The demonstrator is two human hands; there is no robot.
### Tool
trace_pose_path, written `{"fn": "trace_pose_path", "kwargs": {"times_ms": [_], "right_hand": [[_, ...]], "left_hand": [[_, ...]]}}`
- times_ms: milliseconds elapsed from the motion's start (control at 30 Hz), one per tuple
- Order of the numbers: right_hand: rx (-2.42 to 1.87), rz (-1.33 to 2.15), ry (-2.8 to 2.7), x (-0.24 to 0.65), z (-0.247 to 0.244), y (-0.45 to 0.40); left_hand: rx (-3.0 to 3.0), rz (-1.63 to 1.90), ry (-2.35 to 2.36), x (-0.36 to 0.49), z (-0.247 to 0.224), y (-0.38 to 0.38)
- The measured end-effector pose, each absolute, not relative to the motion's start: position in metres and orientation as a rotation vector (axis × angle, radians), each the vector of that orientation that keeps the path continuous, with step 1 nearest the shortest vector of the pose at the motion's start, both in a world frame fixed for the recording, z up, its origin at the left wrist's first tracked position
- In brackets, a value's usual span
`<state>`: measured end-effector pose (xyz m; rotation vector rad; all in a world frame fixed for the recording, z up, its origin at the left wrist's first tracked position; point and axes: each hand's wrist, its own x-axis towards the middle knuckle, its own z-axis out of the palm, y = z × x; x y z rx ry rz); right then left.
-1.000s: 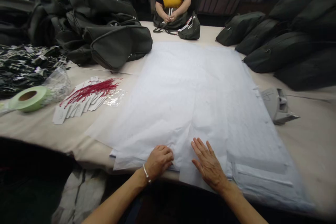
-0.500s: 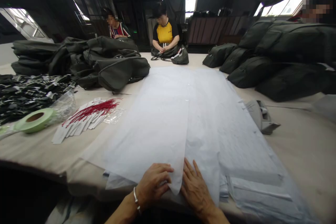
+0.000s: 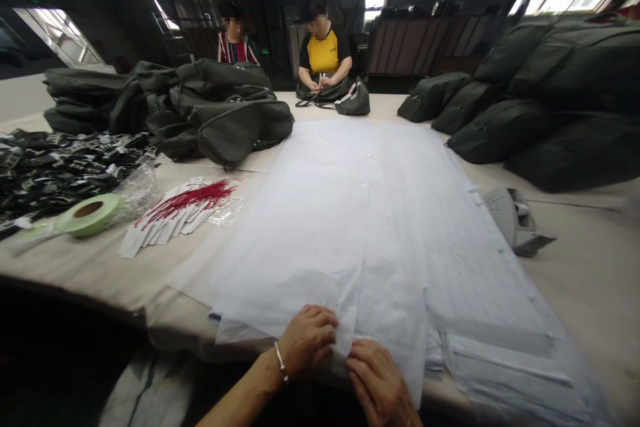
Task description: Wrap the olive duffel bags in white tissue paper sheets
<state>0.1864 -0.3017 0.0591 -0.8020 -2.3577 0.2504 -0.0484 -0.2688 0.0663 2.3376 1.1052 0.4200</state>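
Note:
Thin, translucent white sheets (image 3: 300,233) lie in a flat stack running away from me from the near table edge. My left hand (image 3: 311,340), with a silver bangle on its wrist, has its fingers curled on the near edge of the top sheet. Beside it, my right hand (image 3: 379,373) is closed in a pinch at the sheet's near right corner. The sheet wrinkles up slightly between the two hands. My left thumb is mostly hidden.
Left are tags with red strings (image 3: 185,210), a pale green tape roll (image 3: 90,213) and a heap of black straps (image 3: 65,170). Black bags (image 3: 245,130) are piled left, more bags (image 3: 505,130) right. A grey-white device (image 3: 515,220) stands right. Two people (image 3: 325,53) sit opposite.
My right hand has gone from lying flat with fingers stretched out to pinching the sheet's corner. My left hand stays on the edge, and the sheet has wrinkled there. The view has shifted slightly.

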Motion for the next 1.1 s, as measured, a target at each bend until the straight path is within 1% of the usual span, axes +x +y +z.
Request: {"fn": "trace_pose_path", "kwargs": {"times_ms": [133,233,400,533,700,833,900,967,1100], "right_hand": [[-0.949,0.294,-2.166,0.193,0.077,-0.294],[-1.055,0.291,-2.067,0.193,0.083,-0.275],[-1.139,0.358,-2.04,0.184,0.075,-0.242],[-1.169,0.364,-2.035,0.183,0.063,-0.236],[-1.127,0.344,-2.177,0.185,0.046,-0.236],[-1.143,0.385,-2.245,0.186,0.045,-0.233],[-1.149,0.446,-2.257,0.188,0.05,-0.232],[-1.151,0.496,-2.22,0.19,0.056,-0.232],[-1.145,0.441,-2.186,0.19,0.066,-0.239]], "left_hand": [[2.394,0.444,1.088,-0.048,0.066,-0.273],[2.401,0.524,1.114,-0.045,0.067,-0.277],[2.39,0.631,1.139,-0.038,0.075,-0.282],[2.399,0.662,1.169,-0.032,0.074,-0.285],[2.544,0.578,1.114,-0.027,0.058,-0.291],[2.661,0.429,0.985,-0.033,0.051,-0.306],[2.648,0.395,0.936,-0.04,0.056,-0.315],[2.576,0.431,0.969,-0.048,0.067,-0.318],[2.4,0.583,1.231,-0.05,0.096,-0.3]]}}
